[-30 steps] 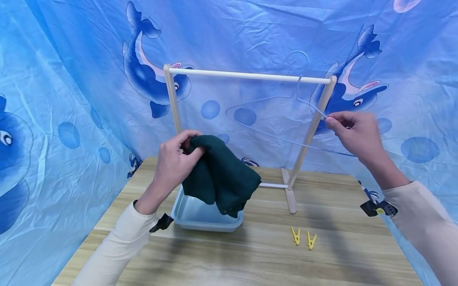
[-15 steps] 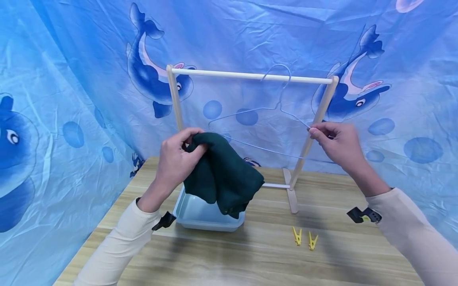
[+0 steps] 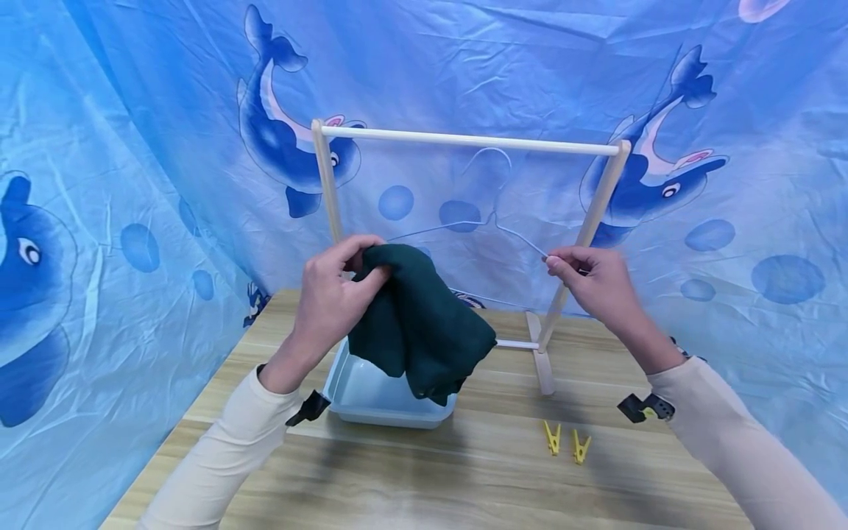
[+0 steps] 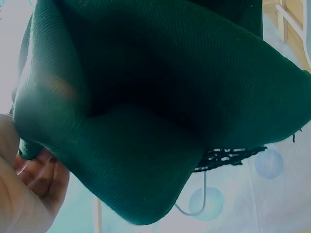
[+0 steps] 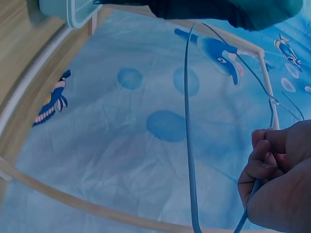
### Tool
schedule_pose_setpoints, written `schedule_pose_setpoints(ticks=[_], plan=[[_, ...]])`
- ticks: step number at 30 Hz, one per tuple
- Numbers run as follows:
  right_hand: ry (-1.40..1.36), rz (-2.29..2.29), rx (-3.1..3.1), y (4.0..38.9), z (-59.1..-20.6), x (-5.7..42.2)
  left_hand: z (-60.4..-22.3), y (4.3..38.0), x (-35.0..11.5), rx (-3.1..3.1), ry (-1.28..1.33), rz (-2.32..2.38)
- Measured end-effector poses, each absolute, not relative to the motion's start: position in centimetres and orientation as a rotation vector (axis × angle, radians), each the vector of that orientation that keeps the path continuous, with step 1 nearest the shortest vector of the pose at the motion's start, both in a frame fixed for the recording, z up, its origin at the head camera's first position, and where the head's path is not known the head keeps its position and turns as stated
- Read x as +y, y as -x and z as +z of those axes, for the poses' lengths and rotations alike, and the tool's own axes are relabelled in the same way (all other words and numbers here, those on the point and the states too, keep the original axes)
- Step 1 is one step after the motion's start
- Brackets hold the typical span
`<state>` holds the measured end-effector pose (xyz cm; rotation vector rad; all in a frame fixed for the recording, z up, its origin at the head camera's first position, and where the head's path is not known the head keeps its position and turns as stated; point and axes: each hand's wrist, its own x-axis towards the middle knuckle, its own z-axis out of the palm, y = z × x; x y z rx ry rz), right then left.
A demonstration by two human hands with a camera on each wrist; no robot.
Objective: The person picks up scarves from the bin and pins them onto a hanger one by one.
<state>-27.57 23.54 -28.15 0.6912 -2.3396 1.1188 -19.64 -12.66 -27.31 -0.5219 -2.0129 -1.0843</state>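
Observation:
My left hand (image 3: 331, 294) pinches the top of a folded dark green cloth (image 3: 427, 316), which hangs above a pale blue basin (image 3: 391, 420). In the left wrist view the cloth (image 4: 141, 160) shows a fine weave and an openwork strip at its lower edge. My right hand (image 3: 592, 283) pinches one shoulder of a thin light blue wire clothes hanger (image 3: 522, 239), hook upward. The hanger's far end passes behind the cloth and is hidden. From the right wrist view, the fingers of the right hand (image 5: 272, 165) curl round the hanger wire (image 5: 187, 111).
A wooden drying rack (image 3: 464, 138) with a white top bar stands at the back of the table, beyond both hands. Two yellow clothespins (image 3: 553, 439) lie on the wooden table (image 3: 503, 486) at front right. A blue dolphin-print curtain (image 3: 424, 44) surrounds the table.
My right hand has brought the hanger left and down, so its hook now sits below the rack's top bar and its far end behind the cloth. My left hand has hardly moved.

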Motion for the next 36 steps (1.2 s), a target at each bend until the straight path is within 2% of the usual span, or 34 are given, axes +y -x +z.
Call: schedule_pose_setpoints(ticks=[36], plan=[[-0.829, 1.265, -2.352, 28.7, -33.6, 20.1, -26.0, 20.7, -11.6, -1.870, 0.507, -1.132]])
